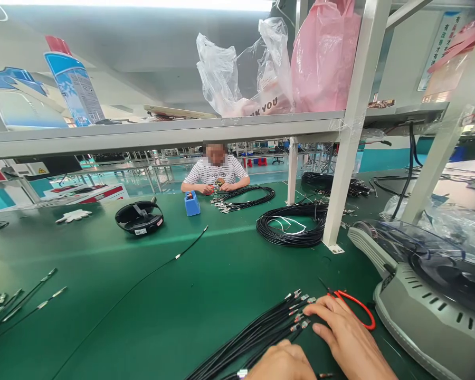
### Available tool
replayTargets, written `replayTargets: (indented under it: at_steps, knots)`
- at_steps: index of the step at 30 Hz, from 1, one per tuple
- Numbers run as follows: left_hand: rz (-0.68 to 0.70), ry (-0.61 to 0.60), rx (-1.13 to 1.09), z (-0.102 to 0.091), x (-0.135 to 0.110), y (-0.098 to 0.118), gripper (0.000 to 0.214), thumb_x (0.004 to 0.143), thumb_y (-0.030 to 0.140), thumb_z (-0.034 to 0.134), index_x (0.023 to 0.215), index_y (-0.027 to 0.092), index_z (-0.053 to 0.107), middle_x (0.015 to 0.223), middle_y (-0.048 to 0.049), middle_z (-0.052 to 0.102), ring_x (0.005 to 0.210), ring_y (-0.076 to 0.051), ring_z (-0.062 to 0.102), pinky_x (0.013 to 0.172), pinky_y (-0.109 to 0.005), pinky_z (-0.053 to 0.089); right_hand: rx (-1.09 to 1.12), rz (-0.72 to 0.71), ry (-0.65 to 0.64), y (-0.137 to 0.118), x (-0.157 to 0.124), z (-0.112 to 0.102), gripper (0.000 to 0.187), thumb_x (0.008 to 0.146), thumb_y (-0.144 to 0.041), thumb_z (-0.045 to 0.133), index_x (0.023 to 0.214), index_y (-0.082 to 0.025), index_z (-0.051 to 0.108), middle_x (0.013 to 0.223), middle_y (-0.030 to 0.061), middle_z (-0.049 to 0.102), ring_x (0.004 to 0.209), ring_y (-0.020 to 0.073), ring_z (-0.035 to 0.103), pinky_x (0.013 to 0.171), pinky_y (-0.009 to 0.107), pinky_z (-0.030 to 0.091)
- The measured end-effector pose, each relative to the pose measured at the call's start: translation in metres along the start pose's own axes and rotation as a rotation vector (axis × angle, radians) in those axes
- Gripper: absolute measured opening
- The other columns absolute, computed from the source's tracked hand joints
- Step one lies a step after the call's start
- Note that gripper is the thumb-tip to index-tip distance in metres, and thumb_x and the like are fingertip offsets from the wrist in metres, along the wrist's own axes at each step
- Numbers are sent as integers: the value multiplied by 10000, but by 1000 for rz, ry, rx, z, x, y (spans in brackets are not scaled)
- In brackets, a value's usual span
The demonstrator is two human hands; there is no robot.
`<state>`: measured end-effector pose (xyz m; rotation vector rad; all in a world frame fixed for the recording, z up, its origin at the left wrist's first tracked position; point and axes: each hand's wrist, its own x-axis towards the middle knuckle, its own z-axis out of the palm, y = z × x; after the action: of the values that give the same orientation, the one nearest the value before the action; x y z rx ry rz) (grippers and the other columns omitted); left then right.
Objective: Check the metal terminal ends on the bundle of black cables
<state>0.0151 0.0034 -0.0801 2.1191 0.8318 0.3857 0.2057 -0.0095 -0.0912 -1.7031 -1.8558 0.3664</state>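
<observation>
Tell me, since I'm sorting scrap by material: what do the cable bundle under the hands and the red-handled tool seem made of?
Cable bundle: black matte jackets, likely rubber or plastic; shiny silver tips look like metal.
Red-handled tool: glossy red loops, probably plastic-coated; dark blades look like metal.

A black round reel [139, 217] and a blue tape dispenser [192, 203] sit on the green table [182, 295] at centre frame, with a white glove [73, 215] to their left. A coil of black cable [291, 226] lies right of centre beside a white post [346, 153], and a grey machine [427, 306] fills the lower right. At the far side a person in a striped shirt [216, 171] sits below a shelf holding plastic bags [277, 68].
</observation>
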Motion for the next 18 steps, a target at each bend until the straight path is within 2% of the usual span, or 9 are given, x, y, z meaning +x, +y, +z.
replayTargets:
  at_steps: [3,6,9,12,16,18]
  knots:
    - [-38,76,53,-16,0,13,69,759,149,735,747,209,767,783,10,710,796,-141,627,726,-192,437,-19,-13,-17,-2,2,1,239,817,-71,499,843,-232,674,924,49,672,919,256,634,829,400,488]
    - [-137,170,229,-22,1,22,222,796,41,620,922,186,732,976,-15,706,928,-140,626,829,-197,455,-29,-16,-21,0,3,1,194,821,-77,514,851,-218,644,917,51,661,912,261,612,816,405,472]
    - [-192,148,380,-15,4,20,288,783,67,623,1042,170,695,1094,-75,678,1029,-227,610,903,-312,479,-33,-18,-25,2,2,3,183,824,-77,516,852,-213,635,926,56,656,910,268,593,806,415,454]
    - [-228,148,478,-6,8,17,252,799,78,580,1017,133,694,1059,-128,679,1020,-310,610,899,-439,485,-31,-22,-27,1,1,5,180,843,-89,497,773,-223,596,862,42,636,860,263,573,771,412,438]
    - [-214,158,541,-2,9,15,255,842,38,488,974,150,675,1017,-97,691,987,-261,628,893,-388,491,9,-39,-35,0,2,2,200,882,-139,473,715,-239,523,803,10,611,807,236,566,745,380,426]
    - [-200,152,555,-1,9,14,210,853,76,530,984,160,671,994,-84,704,962,-256,645,870,-376,506,40,-27,-38,0,1,-1,193,904,-174,452,737,-244,521,812,8,623,819,235,581,753,373,425]
